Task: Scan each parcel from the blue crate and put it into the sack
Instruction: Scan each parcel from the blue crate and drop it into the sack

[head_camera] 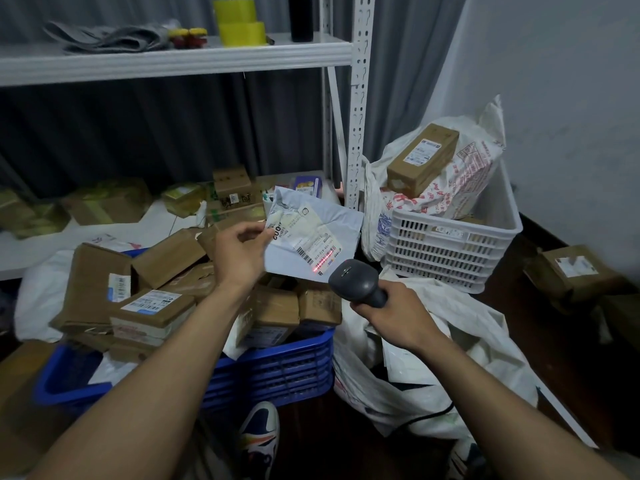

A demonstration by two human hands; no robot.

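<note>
Head view: left hand (242,251) raised over the blue crate (277,372), thumb and fingers pinching the left edge of a grey poly-mailer parcel (341,221), which is held in the air, label side (310,237) facing the camera and tilted. Right hand (398,317) curled round the handle of a dark handheld scanner (353,278), whose head points up at the parcel's lower edge. A red scan line (323,263) lies across the barcode at the lower end of the label. Scanner head just beside the parcel; contact cannot be told. Blue crate sits on the floor below the left forearm, heaped with brown cardboard boxes (152,313), several bearing white labels; some boxes stand above the rim. White sack (478,327) lies crumpled on the floor just to the right of the crate, under the right hand, with pale flat packets showing in its folds. Behind the sack, a white slatted basket (450,244) holds a printed white bag with a long brown box (422,161) resting on top. White metal shelf (173,60) at upper left carries yellow tape rolls (239,22). A multicoloured shoe (259,434) shows at the bottom, in front of the crate.
</note>
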